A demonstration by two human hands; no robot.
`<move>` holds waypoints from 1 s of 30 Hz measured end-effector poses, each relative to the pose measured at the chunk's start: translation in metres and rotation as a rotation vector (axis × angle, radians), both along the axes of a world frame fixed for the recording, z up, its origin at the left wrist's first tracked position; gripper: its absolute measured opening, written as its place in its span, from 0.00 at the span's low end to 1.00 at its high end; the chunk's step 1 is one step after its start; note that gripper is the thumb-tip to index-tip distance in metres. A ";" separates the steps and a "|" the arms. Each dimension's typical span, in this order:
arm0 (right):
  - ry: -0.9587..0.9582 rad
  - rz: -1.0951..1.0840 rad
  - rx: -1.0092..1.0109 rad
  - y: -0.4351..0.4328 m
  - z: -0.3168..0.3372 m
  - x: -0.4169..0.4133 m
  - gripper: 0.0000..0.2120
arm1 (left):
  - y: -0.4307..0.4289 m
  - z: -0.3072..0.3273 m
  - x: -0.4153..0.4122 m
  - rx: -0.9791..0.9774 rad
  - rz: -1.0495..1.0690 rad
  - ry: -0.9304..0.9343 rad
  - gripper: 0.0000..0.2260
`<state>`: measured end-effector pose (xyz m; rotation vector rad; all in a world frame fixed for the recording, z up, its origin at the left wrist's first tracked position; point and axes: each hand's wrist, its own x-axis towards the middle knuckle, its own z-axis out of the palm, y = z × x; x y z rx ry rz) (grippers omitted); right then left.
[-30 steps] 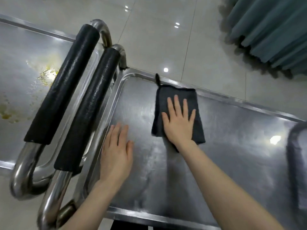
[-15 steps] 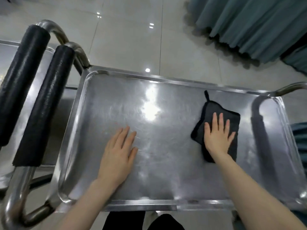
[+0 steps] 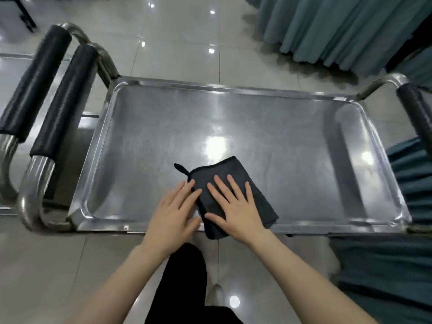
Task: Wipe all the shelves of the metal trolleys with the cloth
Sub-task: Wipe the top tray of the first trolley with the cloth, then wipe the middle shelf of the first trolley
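Cloth (image 3: 224, 170): dark, folded, flat on the top shelf (image 3: 280, 148) of the nearer metal trolley, near-centre, turned at an angle; its near corner laps over the shelf's near rim. Right hand (image 3: 236, 206) lies palm-down on it, fingers straight and spread, pressing rather than gripping, nothing curled round the fabric. Left hand (image 3: 174, 216) is just left of it, also flat with fingers straight; fingertips (image 3: 192, 182) reach the cloth's left edge, the heel of the hand over the near rim. Whether the left palm touches the metal, cannot tell. Small hanging loop (image 3: 181, 168) sticks out from the cloth's far-left corner, lying on the shelf. Shelf surface is bare steel with a raised rim and bright light reflections mid-shelf. Black-sleeved push handle (image 3: 65, 99) at the shelf's left end; a second trolley's matching handle (image 3: 32, 83) sits just beside it, further left. Another black-gripped handle (image 3: 416, 108) at the right end. Glossy tiled floor (image 3: 175, 43) beyond. Teal curtain (image 3: 339, 31) hangs far right, more teal fabric at the near right. Person's dark trouser leg (image 3: 184, 277) shows below the near rim.
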<state>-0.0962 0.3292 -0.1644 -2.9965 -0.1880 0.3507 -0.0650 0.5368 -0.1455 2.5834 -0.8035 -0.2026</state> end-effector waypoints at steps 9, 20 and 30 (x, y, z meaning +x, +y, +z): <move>-0.135 -0.082 0.245 -0.006 0.025 -0.089 0.17 | -0.003 0.018 -0.102 0.043 0.072 -0.012 0.26; -0.197 0.027 0.257 0.026 0.022 -0.162 0.14 | 0.033 0.012 -0.155 0.082 0.029 0.016 0.26; -0.171 -0.074 0.144 0.066 -0.021 -0.136 0.15 | 0.116 -0.029 -0.142 0.149 0.082 0.066 0.26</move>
